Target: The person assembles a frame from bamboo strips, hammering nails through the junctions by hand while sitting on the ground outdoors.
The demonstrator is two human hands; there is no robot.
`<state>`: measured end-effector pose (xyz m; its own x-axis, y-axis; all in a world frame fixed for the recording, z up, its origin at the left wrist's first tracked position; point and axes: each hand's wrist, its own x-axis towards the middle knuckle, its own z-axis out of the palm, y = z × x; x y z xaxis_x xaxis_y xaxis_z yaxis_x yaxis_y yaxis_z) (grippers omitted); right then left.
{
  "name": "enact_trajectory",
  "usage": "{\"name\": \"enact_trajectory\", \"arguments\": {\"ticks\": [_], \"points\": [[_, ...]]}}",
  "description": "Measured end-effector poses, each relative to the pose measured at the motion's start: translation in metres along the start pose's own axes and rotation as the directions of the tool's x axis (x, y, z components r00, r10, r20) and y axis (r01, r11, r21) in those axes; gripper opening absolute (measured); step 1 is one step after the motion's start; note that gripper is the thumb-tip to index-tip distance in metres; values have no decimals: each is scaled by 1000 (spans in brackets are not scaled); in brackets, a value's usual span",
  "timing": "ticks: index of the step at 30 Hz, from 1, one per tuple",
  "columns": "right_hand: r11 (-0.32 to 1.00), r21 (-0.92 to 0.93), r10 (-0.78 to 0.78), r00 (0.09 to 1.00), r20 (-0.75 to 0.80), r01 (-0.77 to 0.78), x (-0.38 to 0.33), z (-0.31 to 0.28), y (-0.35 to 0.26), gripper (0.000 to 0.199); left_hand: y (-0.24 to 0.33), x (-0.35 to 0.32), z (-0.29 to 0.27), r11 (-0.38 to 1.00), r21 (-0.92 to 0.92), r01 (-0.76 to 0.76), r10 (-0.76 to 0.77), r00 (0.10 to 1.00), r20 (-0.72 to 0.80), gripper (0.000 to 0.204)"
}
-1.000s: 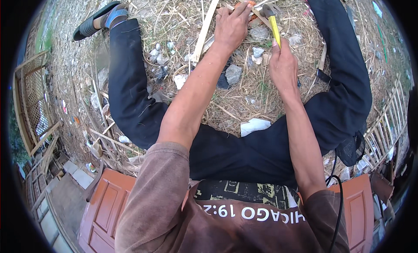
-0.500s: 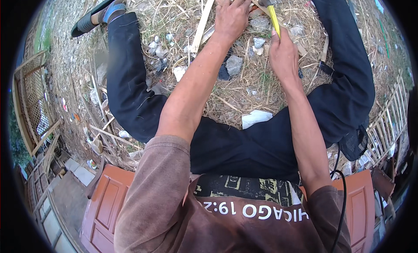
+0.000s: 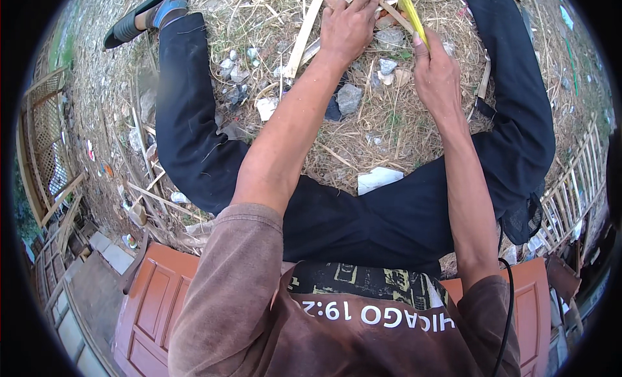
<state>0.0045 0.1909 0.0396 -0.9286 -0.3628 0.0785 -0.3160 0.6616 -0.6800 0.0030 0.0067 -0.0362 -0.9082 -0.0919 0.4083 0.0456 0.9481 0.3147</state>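
My right hand (image 3: 438,75) is wrapped round the yellow handle of a hammer (image 3: 413,19). Its dark metal head lies at the top edge, close to the fingertips of my left hand, and part of it is cut off. My left hand (image 3: 348,30) rests palm down over some thin wood pieces, its thumb and fingers drawn together at the tips. Whatever sits between those fingertips is too small to make out. A narrow wooden strip (image 3: 394,14) runs from the left fingers toward the hammer handle, and a longer pale wood strip (image 3: 306,33) lies left of that hand.
Dry grass and straw cover the ground between my outstretched legs, with grey stones (image 3: 349,98) and a white fragment (image 3: 379,180) on it. A reddish-brown panelled board (image 3: 155,299) is behind me. A bamboo lattice (image 3: 48,143) stands far left, a slatted rack (image 3: 573,182) at right.
My right hand has shifted up and to the right with the hammer, whose head has moved partly past the top edge. My left hand stays almost where it was.
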Motion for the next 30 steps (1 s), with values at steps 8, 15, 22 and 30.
{"name": "enact_trajectory", "arguments": {"ticks": [8, 15, 22, 30], "points": [[999, -4, 49, 999, -21, -49, 11, 0, -1, 27, 0, 1, 2, 1000, 21, 17, -17, 1000, 23, 40], [999, -21, 47, 999, 11, -47, 6, 10, -4, 25, -3, -1, 0, 1000, 1, -26, 26, 999, -29, 39], [996, 61, 67, 997, -38, -65, 6, 8, -1, 28, -1, -1, 3, 1000, 5, 12, -13, 999, 43, 39], [995, 42, 91, 996, -18, -90, 6, 6, 0, 27, 0, 1, 4, 1000, -4, 20, -20, 999, 47, 41]]}}
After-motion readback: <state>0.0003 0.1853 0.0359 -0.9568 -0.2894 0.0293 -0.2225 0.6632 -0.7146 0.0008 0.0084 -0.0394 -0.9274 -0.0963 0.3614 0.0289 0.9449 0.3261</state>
